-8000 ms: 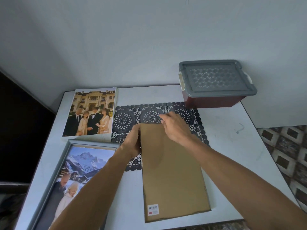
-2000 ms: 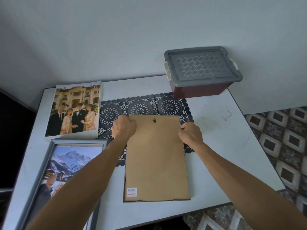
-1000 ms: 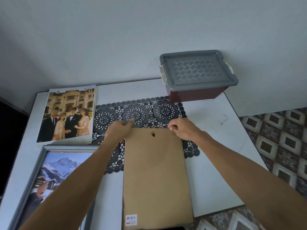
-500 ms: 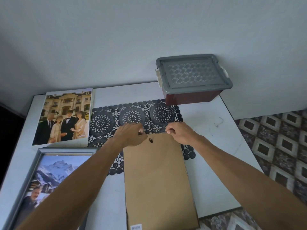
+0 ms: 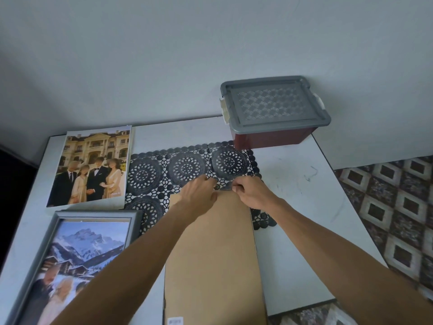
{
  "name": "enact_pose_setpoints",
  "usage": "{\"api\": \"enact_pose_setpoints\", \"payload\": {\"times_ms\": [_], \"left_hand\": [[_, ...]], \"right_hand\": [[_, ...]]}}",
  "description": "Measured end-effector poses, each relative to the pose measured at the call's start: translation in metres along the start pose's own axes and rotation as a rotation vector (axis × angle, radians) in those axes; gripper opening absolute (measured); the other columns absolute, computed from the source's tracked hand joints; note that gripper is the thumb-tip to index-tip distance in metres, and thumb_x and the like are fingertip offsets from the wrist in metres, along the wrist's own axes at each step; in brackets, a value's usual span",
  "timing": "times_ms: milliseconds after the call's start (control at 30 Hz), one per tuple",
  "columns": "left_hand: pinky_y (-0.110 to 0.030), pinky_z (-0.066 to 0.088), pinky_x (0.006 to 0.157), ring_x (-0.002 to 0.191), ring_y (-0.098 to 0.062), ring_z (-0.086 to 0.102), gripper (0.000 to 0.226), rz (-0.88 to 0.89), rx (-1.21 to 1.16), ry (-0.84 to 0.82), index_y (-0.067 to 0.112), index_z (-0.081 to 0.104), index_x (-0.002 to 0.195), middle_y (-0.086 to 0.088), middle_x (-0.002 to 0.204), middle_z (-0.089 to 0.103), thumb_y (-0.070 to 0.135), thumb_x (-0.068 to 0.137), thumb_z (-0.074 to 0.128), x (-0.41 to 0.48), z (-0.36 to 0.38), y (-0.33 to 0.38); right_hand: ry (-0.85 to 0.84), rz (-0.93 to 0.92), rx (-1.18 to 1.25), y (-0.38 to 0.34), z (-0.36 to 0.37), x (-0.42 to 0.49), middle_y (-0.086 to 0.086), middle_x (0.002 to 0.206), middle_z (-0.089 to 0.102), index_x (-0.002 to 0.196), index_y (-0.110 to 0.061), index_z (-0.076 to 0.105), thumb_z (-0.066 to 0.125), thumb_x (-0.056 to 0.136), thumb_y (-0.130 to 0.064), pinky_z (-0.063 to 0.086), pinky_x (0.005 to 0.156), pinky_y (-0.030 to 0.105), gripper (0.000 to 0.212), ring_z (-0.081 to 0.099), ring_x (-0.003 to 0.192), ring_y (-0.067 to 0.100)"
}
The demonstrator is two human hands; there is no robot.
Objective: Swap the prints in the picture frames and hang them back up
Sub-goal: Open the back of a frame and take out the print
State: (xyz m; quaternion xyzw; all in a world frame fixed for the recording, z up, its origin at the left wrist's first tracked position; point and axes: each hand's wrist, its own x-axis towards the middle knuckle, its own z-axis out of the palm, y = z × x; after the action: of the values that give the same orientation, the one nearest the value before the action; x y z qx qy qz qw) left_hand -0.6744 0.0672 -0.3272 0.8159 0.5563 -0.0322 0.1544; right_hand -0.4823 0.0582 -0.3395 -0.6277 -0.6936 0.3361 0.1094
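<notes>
Nearest me on the tabletop [image 5: 293,231], a face-down picture frame [image 5: 212,277] lies lengthwise, its brown backing board [image 5: 210,235] up and a small barcode sticker [image 5: 175,321] at its near edge. Left of it sits a grey-framed mountain print [image 5: 77,249], face up, with my left forearm crossing its corner.

Both my hands meet at the far edge of the backing board. My left hand [image 5: 198,195] lies over that edge with its back to me, the fingers [image 5: 207,182] reaching forward; I cannot tell whether they grip anything. My right hand [image 5: 251,192] has its fingers [image 5: 236,187] curled, thumb and forefinger pinching at the board's top edge; what sits between them is hidden.

Under the far end of the frame spreads a black lace placemat [image 5: 187,165]. Just beside the mat, to the left, a loose print of four people before a mansion [image 5: 91,165] lies face up. Farther right, a dark red storage box with a grey lid [image 5: 274,106] stands at the tabletop's back edge against the pale wall [image 5: 164,55]. Patterned floor tiles [image 5: 398,207] show to the right.
</notes>
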Motion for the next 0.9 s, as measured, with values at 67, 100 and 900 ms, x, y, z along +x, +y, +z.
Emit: {"api": "enact_pose_setpoints", "payload": {"times_ms": [67, 100, 900], "left_hand": [[-0.04, 0.052, 0.077, 0.101, -0.03, 0.063, 0.032, 0.011, 0.051, 0.038, 0.012, 0.062, 0.117, -0.008, 0.117, 0.058, 0.036, 0.099, 0.049, -0.005, 0.002, -0.002], [-0.04, 0.05, 0.076, 0.101, -0.031, 0.062, 0.033, 0.02, 0.074, 0.053, 0.011, 0.063, 0.116, -0.009, 0.117, 0.057, 0.036, 0.1, 0.048, -0.009, 0.003, -0.001], [-0.044, 0.049, 0.083, 0.1, -0.03, 0.057, 0.038, 0.033, 0.193, 0.109, 0.009, 0.056, 0.109, -0.011, 0.11, 0.057, 0.04, 0.101, 0.036, -0.019, 0.002, -0.013]], "right_hand": [[0.007, 0.0, 0.002, -0.002, 0.001, 0.0, 0.003, 0.099, 0.072, 0.108, -0.012, 0.071, 0.051, 0.1, -0.017, 0.048, 0.074, 0.028, 0.022, 0.064, 0.083, 0.017], [0.012, 0.002, 0.004, -0.003, 0.001, 0.0, 0.004, 0.099, 0.073, 0.107, -0.012, 0.071, 0.051, 0.1, -0.017, 0.05, 0.075, 0.03, 0.022, 0.065, 0.083, 0.018], [0.021, 0.216, 0.034, -0.02, 0.005, 0.009, 0.008, 0.097, 0.073, 0.099, -0.007, 0.072, 0.053, 0.097, -0.014, 0.05, 0.081, 0.029, 0.021, 0.065, 0.092, 0.022]]}}
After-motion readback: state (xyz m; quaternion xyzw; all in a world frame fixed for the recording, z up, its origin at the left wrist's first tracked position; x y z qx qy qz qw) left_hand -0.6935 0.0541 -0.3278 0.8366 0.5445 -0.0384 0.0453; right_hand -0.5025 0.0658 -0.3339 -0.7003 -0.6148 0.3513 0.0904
